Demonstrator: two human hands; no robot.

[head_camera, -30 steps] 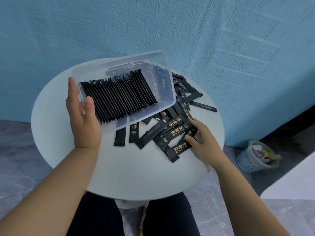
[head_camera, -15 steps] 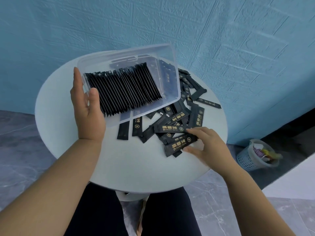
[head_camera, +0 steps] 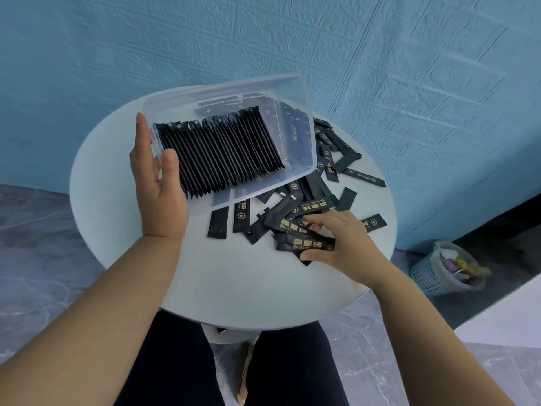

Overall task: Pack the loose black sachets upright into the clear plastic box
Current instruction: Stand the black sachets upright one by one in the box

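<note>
The clear plastic box (head_camera: 295, 95) is tilted up on the round table, its opening turned toward me, with a dense row of black sachets (head_camera: 222, 156) standing in it. My left hand (head_camera: 158, 186) holds the box's left end, fingers behind the wall and thumb over the rim against the row. Several loose black sachets (head_camera: 345, 162) with gold print lie scattered to the right of the box. My right hand (head_camera: 339, 241) lies on the pile's near edge, fingers and thumb pinching a small stack of sachets (head_camera: 304, 244).
The pale round table (head_camera: 234, 282) shows bare surface near me and at the left. A blue textured wall (head_camera: 380, 54) stands behind. A small mesh bin (head_camera: 448, 271) with rubbish sits on the grey floor at right. My dark-clothed legs are below the table.
My right hand has drawn a few sachets together at the pile's near edge and slid slightly toward me. The box and my left hand hold the same pose.
</note>
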